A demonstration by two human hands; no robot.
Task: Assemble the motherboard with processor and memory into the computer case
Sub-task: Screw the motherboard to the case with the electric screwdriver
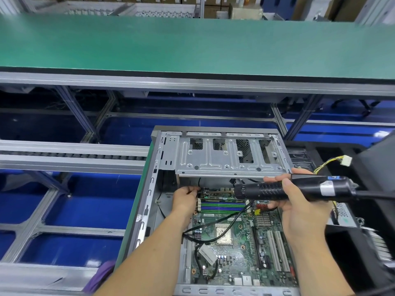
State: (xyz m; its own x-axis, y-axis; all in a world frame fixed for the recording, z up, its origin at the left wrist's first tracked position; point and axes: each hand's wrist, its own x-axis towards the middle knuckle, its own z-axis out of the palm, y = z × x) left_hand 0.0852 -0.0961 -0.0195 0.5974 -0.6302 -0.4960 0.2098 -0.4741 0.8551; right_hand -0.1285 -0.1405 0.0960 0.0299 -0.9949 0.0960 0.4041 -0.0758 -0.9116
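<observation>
An open grey computer case [149, 189] lies in front of me with the green motherboard [239, 242] inside it. The board carries a silver processor [223, 233] and memory sticks [222, 207] in green and blue slots. My right hand [299, 208] grips a black electric screwdriver [277, 190] held level, its bit pointing left along the board's far edge. My left hand [184, 199] pinches something small at the bit's tip, at the board's far left corner; the thing itself is hidden by my fingers.
A metal drive cage [226, 157] spans the far end of the case above the tool. Black cables [215, 226] cross the board, and a yellow-black cable with a white plug [346, 160] hangs at right. A green conveyor belt [192, 45] runs beyond.
</observation>
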